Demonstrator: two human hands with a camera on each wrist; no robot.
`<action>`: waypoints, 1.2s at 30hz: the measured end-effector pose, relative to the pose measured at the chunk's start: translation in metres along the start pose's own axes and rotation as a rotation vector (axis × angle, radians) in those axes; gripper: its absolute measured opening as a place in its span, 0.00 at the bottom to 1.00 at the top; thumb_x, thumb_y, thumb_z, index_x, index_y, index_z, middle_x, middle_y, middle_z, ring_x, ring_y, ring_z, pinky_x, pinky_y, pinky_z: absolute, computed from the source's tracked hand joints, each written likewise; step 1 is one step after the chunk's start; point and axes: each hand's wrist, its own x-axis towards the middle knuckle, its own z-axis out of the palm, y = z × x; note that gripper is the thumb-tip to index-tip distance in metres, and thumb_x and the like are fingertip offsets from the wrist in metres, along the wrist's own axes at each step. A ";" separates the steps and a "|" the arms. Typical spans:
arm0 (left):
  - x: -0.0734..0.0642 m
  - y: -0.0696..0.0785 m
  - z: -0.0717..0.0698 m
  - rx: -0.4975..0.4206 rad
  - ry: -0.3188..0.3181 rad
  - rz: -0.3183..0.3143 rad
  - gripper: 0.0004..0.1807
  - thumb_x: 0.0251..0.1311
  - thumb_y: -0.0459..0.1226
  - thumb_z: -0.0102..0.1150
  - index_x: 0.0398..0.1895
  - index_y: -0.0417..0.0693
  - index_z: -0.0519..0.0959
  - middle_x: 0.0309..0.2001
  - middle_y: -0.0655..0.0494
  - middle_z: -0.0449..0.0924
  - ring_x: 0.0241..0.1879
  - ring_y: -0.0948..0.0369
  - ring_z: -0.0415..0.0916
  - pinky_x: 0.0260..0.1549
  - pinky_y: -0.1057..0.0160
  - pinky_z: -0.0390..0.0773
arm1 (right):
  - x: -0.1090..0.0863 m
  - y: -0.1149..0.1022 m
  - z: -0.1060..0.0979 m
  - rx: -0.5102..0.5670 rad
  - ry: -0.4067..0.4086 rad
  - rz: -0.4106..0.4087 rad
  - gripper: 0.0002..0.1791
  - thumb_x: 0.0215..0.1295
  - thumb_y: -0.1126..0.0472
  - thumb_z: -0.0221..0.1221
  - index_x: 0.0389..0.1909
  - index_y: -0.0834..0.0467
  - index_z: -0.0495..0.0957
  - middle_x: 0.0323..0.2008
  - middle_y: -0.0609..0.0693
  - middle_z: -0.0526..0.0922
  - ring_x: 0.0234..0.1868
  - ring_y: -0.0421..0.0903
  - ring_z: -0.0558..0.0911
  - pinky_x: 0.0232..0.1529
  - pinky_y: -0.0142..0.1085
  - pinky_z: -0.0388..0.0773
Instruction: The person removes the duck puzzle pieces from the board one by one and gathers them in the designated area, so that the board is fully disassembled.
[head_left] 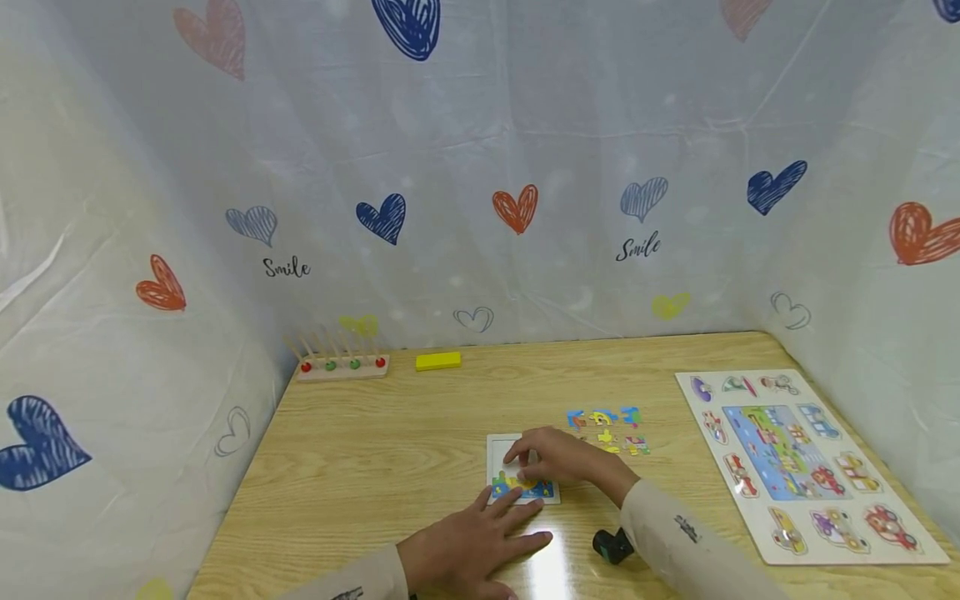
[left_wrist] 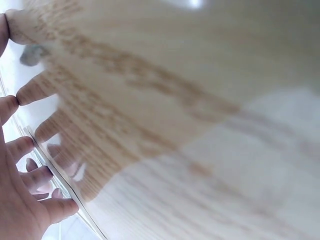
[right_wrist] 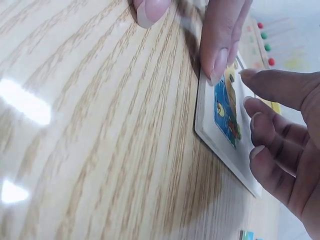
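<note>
A small white-framed jigsaw puzzle (head_left: 497, 444) lies on the table, with a row of blue, green and yellow pieces (right_wrist: 224, 111) fitted along its near side. My left hand (head_left: 480, 542) is spread flat, its fingertips resting on the near rim of the frame and on the table beside it. Over the upper part of the frame, my right hand (head_left: 558, 457) bends its fingers down; the right wrist view shows the thumb and fingers apart at the puzzle surface, with no piece visible between them. Several loose jigsaw pieces (head_left: 606, 436) lie to the right of the frame.
A large peg puzzle board (head_left: 712, 492) covers the table's right side. A dark cylindrical object (head_left: 611, 547) lies by the right sleeve. At the back left stand a wooden peg rack (head_left: 342, 367) with red and green beads and a yellow block (head_left: 438, 361). Printed curtains surround the table.
</note>
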 end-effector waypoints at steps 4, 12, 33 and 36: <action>0.000 -0.001 0.000 -0.031 -0.016 -0.004 0.40 0.71 0.68 0.33 0.81 0.64 0.50 0.81 0.51 0.46 0.78 0.46 0.51 0.64 0.41 0.70 | 0.004 -0.002 0.002 0.010 -0.025 0.000 0.14 0.67 0.60 0.65 0.52 0.52 0.85 0.40 0.42 0.82 0.38 0.33 0.77 0.41 0.30 0.76; 0.001 -0.001 0.000 -0.037 -0.030 -0.008 0.41 0.70 0.68 0.34 0.81 0.65 0.49 0.82 0.52 0.44 0.78 0.46 0.50 0.64 0.40 0.70 | 0.010 -0.005 0.002 0.010 -0.058 0.009 0.13 0.67 0.61 0.65 0.52 0.51 0.86 0.40 0.43 0.82 0.38 0.32 0.77 0.40 0.29 0.76; -0.002 0.001 -0.002 -0.003 0.014 -0.005 0.40 0.71 0.68 0.33 0.81 0.63 0.52 0.81 0.51 0.47 0.78 0.46 0.53 0.60 0.41 0.74 | 0.011 -0.009 0.002 0.045 -0.074 0.024 0.09 0.66 0.64 0.64 0.44 0.49 0.86 0.38 0.40 0.81 0.36 0.33 0.76 0.39 0.30 0.76; -0.003 0.002 -0.001 -0.013 0.046 0.000 0.40 0.71 0.67 0.34 0.80 0.62 0.53 0.81 0.50 0.49 0.77 0.45 0.54 0.59 0.41 0.75 | 0.012 -0.009 0.002 0.046 -0.082 0.037 0.10 0.66 0.64 0.64 0.45 0.49 0.85 0.39 0.40 0.81 0.37 0.33 0.76 0.39 0.30 0.76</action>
